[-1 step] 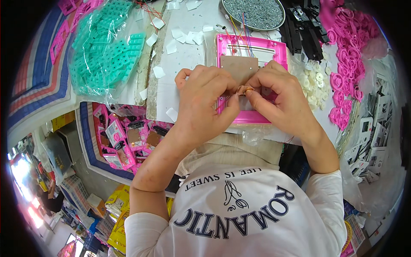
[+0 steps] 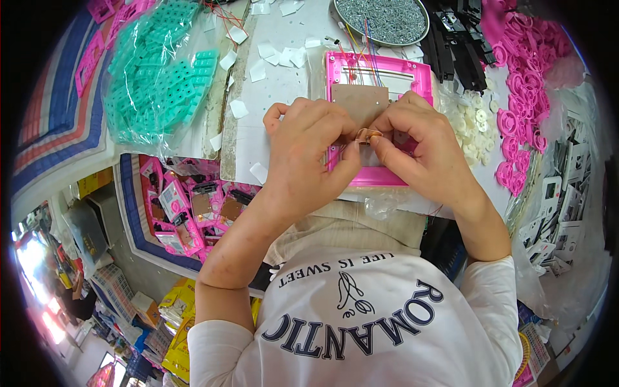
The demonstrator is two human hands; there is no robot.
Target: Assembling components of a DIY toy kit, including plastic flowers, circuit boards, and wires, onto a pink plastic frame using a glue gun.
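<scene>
A pink plastic casing (image 2: 377,176) lies on the worktable in front of me, with a brown circuit board (image 2: 358,98) in it. Red, yellow and blue wires run up from the board's far side. Over the casing's near half, my left hand (image 2: 308,151) is closed, thumb against forefinger. Close beside it, my right hand (image 2: 422,138) also pinches. A thin, light-coloured wire (image 2: 367,132) loops between the two sets of fingertips, gripped by both. Its ends are hidden by the fingers, and the hands cover much of the casing.
A round tray (image 2: 338,13) of small screws stands behind the casing. Black plastic parts (image 2: 458,48), cream discs (image 2: 476,126) and pink rings (image 2: 512,122) are heaped to the right. Leftward lie white paper scraps (image 2: 258,69) and bagged turquoise pieces (image 2: 161,84). Pink assembled units (image 2: 184,209) fill a lower bin.
</scene>
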